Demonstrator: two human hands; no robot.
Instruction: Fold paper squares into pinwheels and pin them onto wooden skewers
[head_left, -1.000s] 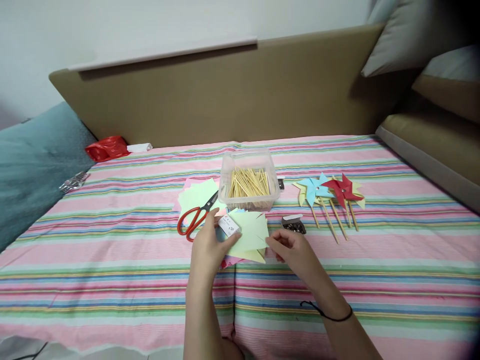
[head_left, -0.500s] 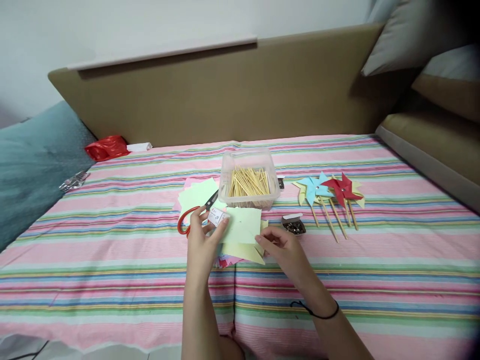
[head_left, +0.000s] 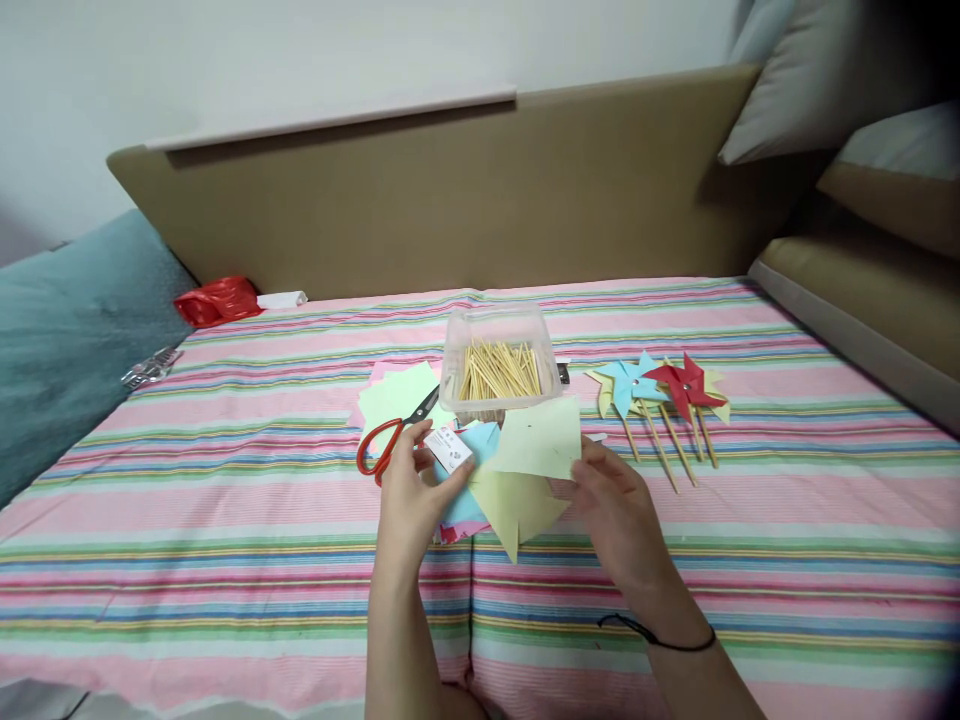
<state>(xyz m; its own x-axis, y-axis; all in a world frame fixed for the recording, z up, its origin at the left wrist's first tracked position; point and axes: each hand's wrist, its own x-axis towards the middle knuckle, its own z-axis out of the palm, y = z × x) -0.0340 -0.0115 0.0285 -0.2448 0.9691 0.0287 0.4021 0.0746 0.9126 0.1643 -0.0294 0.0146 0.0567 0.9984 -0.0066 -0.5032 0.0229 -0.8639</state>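
Observation:
My left hand (head_left: pixel 418 478) grips a small white printed box (head_left: pixel 449 451) between thumb and fingers. In my right hand (head_left: pixel 616 505), the thumb and fingers pinch the right edge of a pale green paper sheet (head_left: pixel 541 440). Yellow paper with cut points (head_left: pixel 517 505) lies just under that sheet; whether it is also held I cannot tell. Blue paper (head_left: pixel 480 440) and pink paper show beneath, between my hands. Orange-handled scissors (head_left: pixel 381 450) rest on a stack of green and pink sheets (head_left: pixel 397 392) left of the box.
A clear plastic tub (head_left: pixel 499 320) holds several wooden sticks (head_left: pixel 501 370). Blue pinwheel (head_left: pixel 634 382) and red pinwheel (head_left: pixel 688 386) lie on the right, with yellow ones beneath. A red plastic bag (head_left: pixel 217 302) sits far left on the striped cloth (head_left: pixel 225 480).
My right hand has moved right with the pale green sheet, uncovering blue paper. The yellow paper has shifted right too. The open box of dark fasteners is now mostly behind my right hand.

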